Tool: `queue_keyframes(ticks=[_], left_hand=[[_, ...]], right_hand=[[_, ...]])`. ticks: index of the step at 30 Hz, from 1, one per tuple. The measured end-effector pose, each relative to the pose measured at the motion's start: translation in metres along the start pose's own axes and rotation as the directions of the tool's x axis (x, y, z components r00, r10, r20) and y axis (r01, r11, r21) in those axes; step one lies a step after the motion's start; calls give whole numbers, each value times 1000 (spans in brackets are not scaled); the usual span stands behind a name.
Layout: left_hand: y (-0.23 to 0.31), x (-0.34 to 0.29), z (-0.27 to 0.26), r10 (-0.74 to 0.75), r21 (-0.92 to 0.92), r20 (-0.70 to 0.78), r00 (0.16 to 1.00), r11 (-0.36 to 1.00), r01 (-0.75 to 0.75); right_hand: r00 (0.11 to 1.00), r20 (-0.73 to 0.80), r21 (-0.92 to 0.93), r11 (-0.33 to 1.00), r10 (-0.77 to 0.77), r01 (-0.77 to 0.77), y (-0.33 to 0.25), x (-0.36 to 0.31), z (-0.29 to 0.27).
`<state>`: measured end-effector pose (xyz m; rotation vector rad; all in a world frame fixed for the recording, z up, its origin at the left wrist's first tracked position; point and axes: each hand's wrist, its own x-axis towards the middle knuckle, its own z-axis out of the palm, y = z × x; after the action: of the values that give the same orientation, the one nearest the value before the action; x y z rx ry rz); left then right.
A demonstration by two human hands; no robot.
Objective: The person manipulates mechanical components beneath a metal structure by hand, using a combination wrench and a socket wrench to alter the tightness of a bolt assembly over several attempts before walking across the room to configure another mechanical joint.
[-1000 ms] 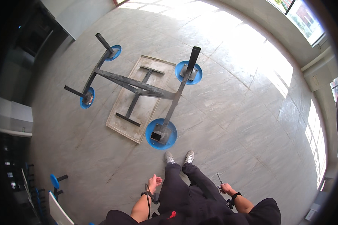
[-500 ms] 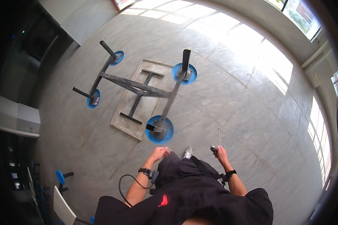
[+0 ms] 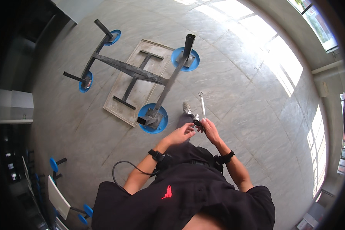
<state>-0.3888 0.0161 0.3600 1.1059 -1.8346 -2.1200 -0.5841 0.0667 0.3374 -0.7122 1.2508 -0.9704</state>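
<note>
Wrench (image 3: 201, 104): slim metal spanner, held at its lower end in our right hand (image 3: 208, 126), grip clenched around the handle. Long axis runs nearly straight up and away from us, ring end farthest out, over the stone floor (image 3: 257, 99). Our left hand (image 3: 182, 134) sits just beside the right, fingers loosely curled and touching a small dark part at the base of the wrench; whether it clasps it we cannot tell. Both forearms are raised and bent inward before the torso. The upturned metal frame (image 3: 142, 73) with blue round feet lies ahead and left, well apart from the wrench.
</note>
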Motion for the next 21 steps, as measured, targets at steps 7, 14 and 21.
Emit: queue_keyframes(ticks=[7,14,21], left_hand=[[19,98,-39,60,-275,32,998,960,-49],[39,176,-34,108,-523,29,994,849,-77],[42,223,-44,123,-603,-242,962,758,-248]], right_hand=[[999,-9,-247,968,52,-52,-44,49,-21],[995,-65,-72,994,75,-80,-71,93,-74],[974,5,-370,905,227,-209,-126,135,-103]])
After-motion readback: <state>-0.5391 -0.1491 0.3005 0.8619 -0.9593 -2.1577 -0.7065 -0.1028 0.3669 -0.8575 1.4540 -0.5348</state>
